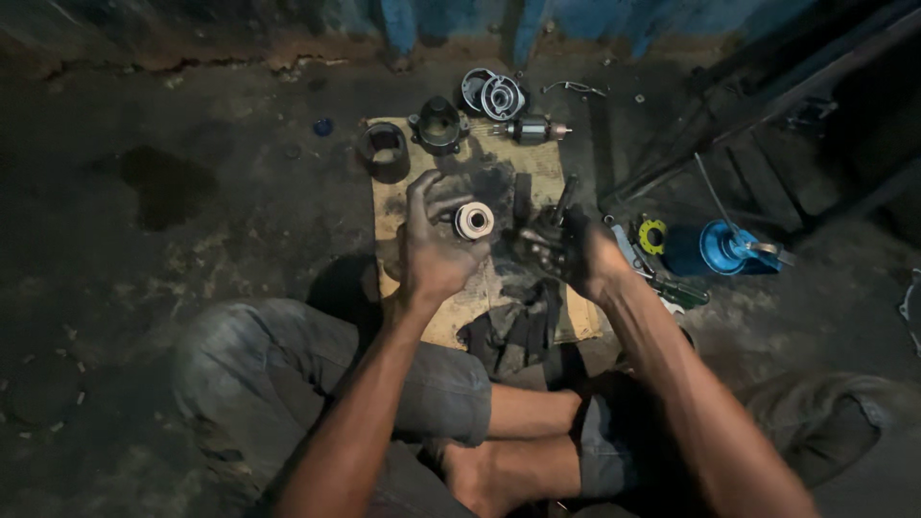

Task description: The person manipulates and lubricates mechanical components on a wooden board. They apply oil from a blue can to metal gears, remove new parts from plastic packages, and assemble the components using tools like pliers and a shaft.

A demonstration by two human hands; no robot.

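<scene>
My left hand [434, 245] holds a small round metal part [474, 221] with a pale ring face, pinched at the fingertips above a greasy cardboard sheet [408, 197]. My right hand [568, 247], black with grease, grips a dark metal piece with a short shaft [562, 200] sticking up from it. The two hands are close together, a little apart, over the middle of the cardboard.
On the cardboard's far edge lie a dark cylindrical housing [386, 150], a black end cap [438, 123], a round cover [499, 96] and a motor armature [533, 129]. A blue oil can [725, 247], a yellow ring [652, 233] and a screwdriver [679, 290] lie right. A dark rag [518, 331] lies near my legs.
</scene>
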